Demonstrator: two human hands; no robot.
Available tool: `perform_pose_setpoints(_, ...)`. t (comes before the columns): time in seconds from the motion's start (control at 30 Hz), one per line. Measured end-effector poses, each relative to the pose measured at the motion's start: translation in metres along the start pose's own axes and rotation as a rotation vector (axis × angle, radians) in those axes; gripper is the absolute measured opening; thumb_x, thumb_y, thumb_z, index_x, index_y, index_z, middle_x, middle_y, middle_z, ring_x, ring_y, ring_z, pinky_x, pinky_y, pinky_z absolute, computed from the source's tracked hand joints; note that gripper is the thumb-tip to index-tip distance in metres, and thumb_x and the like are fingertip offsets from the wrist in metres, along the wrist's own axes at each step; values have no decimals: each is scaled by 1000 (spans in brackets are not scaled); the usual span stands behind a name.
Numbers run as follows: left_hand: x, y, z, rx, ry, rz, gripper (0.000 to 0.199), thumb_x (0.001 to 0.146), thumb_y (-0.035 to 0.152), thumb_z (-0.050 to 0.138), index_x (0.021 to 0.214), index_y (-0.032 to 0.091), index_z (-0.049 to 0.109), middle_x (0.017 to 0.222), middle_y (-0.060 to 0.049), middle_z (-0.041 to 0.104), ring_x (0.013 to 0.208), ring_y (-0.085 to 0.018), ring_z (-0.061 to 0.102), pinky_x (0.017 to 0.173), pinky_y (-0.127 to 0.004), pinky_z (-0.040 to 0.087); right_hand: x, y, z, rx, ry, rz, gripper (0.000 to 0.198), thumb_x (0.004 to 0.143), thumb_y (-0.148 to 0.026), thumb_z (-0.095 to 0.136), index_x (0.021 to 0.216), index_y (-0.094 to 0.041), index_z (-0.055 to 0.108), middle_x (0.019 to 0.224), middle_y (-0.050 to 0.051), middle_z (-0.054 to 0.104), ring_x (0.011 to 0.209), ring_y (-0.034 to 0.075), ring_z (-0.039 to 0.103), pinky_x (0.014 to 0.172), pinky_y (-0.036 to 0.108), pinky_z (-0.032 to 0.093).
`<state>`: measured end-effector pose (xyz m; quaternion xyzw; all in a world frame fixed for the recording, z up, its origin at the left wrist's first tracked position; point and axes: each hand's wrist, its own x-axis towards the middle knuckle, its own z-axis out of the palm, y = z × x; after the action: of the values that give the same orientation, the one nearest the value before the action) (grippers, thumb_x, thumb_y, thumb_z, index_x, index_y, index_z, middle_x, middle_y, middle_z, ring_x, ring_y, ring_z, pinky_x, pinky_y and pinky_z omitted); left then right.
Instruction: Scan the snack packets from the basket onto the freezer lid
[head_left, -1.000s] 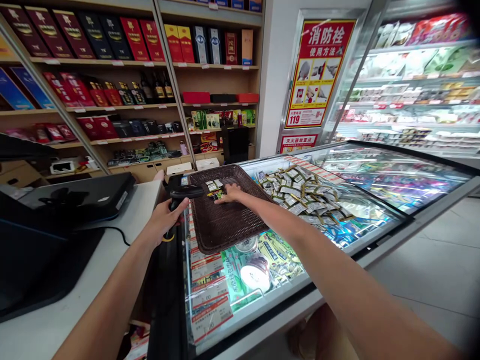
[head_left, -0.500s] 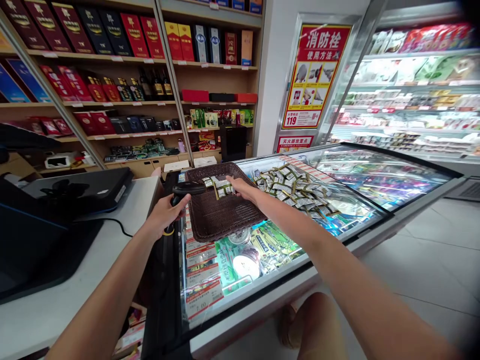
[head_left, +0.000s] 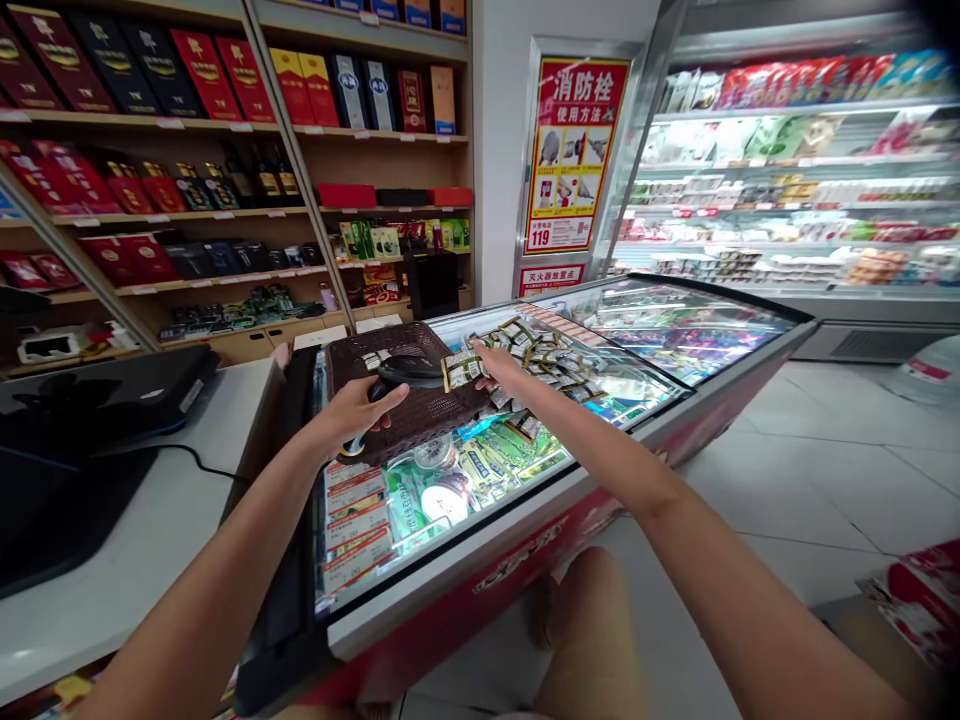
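My left hand (head_left: 358, 412) is wrapped round the handle of a black barcode scanner (head_left: 409, 371), whose head points right over a brown woven basket (head_left: 420, 425). Just in front of the scanner head, my right hand (head_left: 496, 366) grips a small white-and-gold packet (head_left: 458, 370) at the basket's right side. A few similar packets (head_left: 376, 358) lie in the far left part of the basket. To the right, a loose pile of packets (head_left: 562, 365) is spread on the glass top of a chest freezer (head_left: 405, 640).
On my left stands a white counter (head_left: 172, 530) with black equipment (head_left: 105, 400) and a cable. Shelves of boxes and bottles (head_left: 225, 180) line the back. A lit refrigerated display (head_left: 787, 190) stands at the far right, and a red box (head_left: 922, 600) is at the lower right.
The view has turned to the right. My right hand has moved from above the basket to its right side, holding a packet. The scanner now reaches further over the basket, toward that packet.
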<state>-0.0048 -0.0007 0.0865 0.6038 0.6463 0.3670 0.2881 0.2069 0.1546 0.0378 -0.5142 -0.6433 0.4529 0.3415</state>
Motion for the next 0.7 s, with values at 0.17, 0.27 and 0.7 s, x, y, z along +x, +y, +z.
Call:
perform_pose_setpoints(0.17,4,24,28,46,-54,45,51,69,69,67,78,19,67,55,1,59,51,-15,56,47,-24,39,-12,22,-33,-176,63,-39,65,99,-60,25,71,-15,63,46,7,53,49,21,61,51,29,47)
perform_pose_setpoints(0.27,8,36,40,53,-91,58,52,69,70,67,78,19,65,55,1,59,52,-15,56,47,-24,39,-12,35,-47,-257,129,-84,66,99,-60,26,60,-17,58,41,6,48,49,22,62,55,28,47)
perform_pose_setpoints(0.7,15,58,78,70,-142,72,53,64,71,70,77,19,65,53,2,58,50,-15,53,44,-24,33,-16,59,-75,-152,173,-23,62,96,-66,28,66,-19,56,47,4,48,53,23,65,53,27,43)
